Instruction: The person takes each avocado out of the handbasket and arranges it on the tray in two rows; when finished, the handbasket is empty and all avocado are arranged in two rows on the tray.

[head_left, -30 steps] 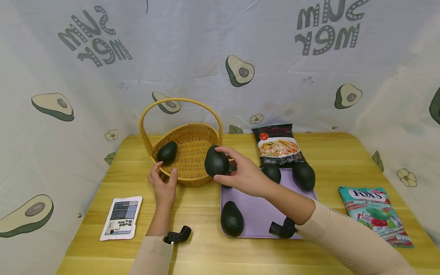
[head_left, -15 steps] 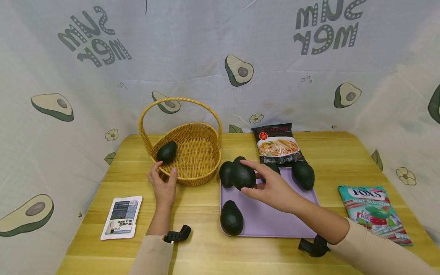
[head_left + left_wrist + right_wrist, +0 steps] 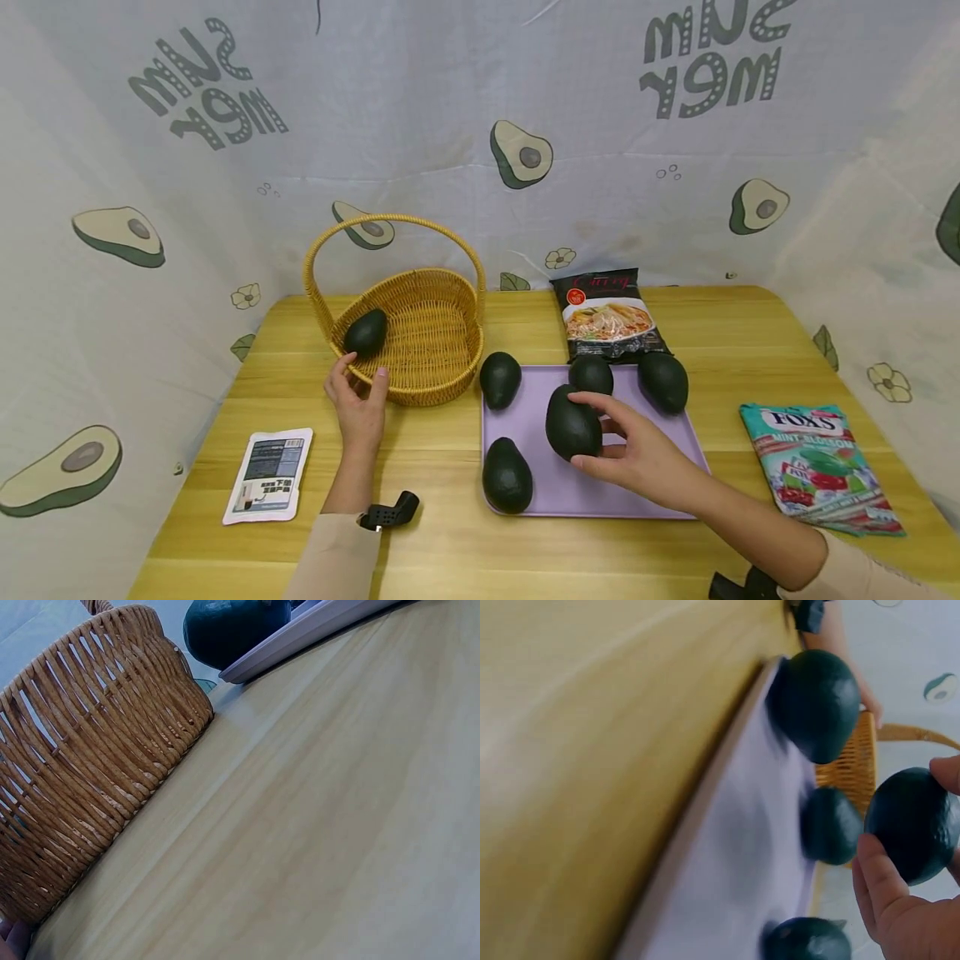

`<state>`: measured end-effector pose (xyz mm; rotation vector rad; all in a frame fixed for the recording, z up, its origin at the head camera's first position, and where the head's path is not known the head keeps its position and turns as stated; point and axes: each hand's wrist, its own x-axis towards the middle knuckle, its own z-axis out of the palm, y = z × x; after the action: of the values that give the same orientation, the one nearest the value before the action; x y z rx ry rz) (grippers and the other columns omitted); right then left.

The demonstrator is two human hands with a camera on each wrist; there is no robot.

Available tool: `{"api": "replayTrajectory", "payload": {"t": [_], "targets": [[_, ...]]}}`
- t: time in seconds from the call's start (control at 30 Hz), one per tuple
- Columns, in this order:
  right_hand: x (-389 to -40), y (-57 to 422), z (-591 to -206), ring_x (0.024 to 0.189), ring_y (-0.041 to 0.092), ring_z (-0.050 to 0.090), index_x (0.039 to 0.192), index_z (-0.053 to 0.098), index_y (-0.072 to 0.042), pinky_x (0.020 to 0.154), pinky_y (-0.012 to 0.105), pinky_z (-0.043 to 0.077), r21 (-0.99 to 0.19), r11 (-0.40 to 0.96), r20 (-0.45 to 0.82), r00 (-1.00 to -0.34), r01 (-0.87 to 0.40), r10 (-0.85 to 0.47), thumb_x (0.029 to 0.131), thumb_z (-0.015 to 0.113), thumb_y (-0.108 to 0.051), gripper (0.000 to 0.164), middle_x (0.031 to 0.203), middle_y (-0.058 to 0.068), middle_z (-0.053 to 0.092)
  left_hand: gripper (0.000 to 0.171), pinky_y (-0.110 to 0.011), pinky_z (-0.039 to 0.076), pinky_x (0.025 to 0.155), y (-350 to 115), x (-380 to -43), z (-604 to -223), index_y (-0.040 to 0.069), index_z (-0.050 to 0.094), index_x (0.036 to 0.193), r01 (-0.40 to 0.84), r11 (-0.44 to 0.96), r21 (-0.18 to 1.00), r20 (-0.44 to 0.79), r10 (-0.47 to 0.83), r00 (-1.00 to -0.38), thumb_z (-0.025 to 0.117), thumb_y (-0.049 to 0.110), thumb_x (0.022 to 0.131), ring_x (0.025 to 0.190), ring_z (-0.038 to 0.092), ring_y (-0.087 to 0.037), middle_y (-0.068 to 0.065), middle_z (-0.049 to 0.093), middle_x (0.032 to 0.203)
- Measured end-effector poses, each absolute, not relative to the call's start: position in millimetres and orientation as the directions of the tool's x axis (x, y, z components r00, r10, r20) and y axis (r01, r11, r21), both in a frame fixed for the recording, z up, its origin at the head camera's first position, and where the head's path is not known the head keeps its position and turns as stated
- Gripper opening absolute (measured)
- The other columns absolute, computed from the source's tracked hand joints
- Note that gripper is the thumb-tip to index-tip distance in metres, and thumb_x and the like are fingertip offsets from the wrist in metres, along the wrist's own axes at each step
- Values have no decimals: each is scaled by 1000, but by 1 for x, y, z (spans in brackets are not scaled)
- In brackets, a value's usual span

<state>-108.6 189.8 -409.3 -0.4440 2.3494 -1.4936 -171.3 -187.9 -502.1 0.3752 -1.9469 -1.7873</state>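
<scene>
My right hand holds a dark green avocado between thumb and fingers over the lilac tray. In the right wrist view the held avocado is pinched at the right edge. Several avocados lie on the tray, among them one at front left and one at back left. My left hand grips the front left rim of the yellow wicker basket, thumb and index finger at the rim. One avocado lies inside the basket, at its left side.
Behind the tray lies a black noodle packet. A green candy bag is on the right, and a white pouch on the left. The basket's tall handle arches above it. A patterned cloth hangs behind the table.
My right hand has carried the avocado from beside the basket to the right and toward me, over the tray. The left hand has stayed at the basket rim.
</scene>
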Motion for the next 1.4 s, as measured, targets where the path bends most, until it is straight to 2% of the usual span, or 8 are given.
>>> {"api": "replayTrajectory", "payload": {"t": [0.13,0.27,0.5,0.73,0.97,1.13,1.23,1.4], "targets": [[-100,203,-417,110,34,56,146,49,-15,81,28,58,-892,445,-131,-903,-72,-409,85,85,-24,72,150,20,45,54,-46,37,105,-181,-165,-487,2,38,146,99,114,989,143,-490,-860,63,8,98,134,43,-41,-20,23,148],[-97,212,-425,107,32,59,144,50,-11,79,27,59,-886,458,-138,-903,-70,-407,82,87,-24,73,147,23,47,53,-44,37,105,-176,-157,-471,0,38,145,96,110,989,138,-483,-865,62,9,99,134,42,-41,-20,24,148],[-92,224,-440,110,28,62,141,54,-15,85,29,58,-822,565,-185,-906,-70,-381,78,89,-32,74,141,19,56,53,-38,36,102,-176,-155,-470,2,37,146,87,108,990,129,-478,-869,61,10,100,135,41,-39,-18,23,149],[-88,229,-446,112,25,62,141,54,-18,88,31,58,-792,607,-212,-900,-70,-380,79,88,-41,75,141,17,58,53,-46,36,106,-177,-156,-472,1,37,147,92,113,989,135,-476,-869,61,10,100,136,41,-41,-19,22,149],[-85,231,-448,109,20,63,142,52,-17,87,29,58,-801,590,-205,-881,-100,-427,81,87,-39,74,138,18,57,53,-46,36,107,-177,-156,-472,2,36,147,92,110,990,134,-475,-870,61,10,100,137,41,-41,-19,23,148],[-87,231,-447,108,24,63,144,49,-13,84,28,58,-820,566,-214,-872,-85,-441,82,86,-35,76,136,20,57,53,-53,35,109,-177,-156,-472,1,37,146,98,107,989,138,-479,-867,61,9,100,137,41,-41,-20,23,148],[-87,231,-445,106,25,62,145,48,-12,83,28,58,-824,560,-211,-870,-88,-446,82,86,-35,77,137,21,56,53,-52,35,108,-176,-156,-472,1,37,146,97,108,989,138,-478,-868,61,9,100,137,41,-41,-19,22,148],[-86,232,-444,105,25,62,145,49,-15,83,27,58,-812,578,-217,-876,-83,-431,81,87,-37,77,138,20,55,53,-51,35,108,-176,-156,-472,2,38,146,100,104,989,139,-484,-864,62,9,100,135,42,-40,-19,23,147]]}}
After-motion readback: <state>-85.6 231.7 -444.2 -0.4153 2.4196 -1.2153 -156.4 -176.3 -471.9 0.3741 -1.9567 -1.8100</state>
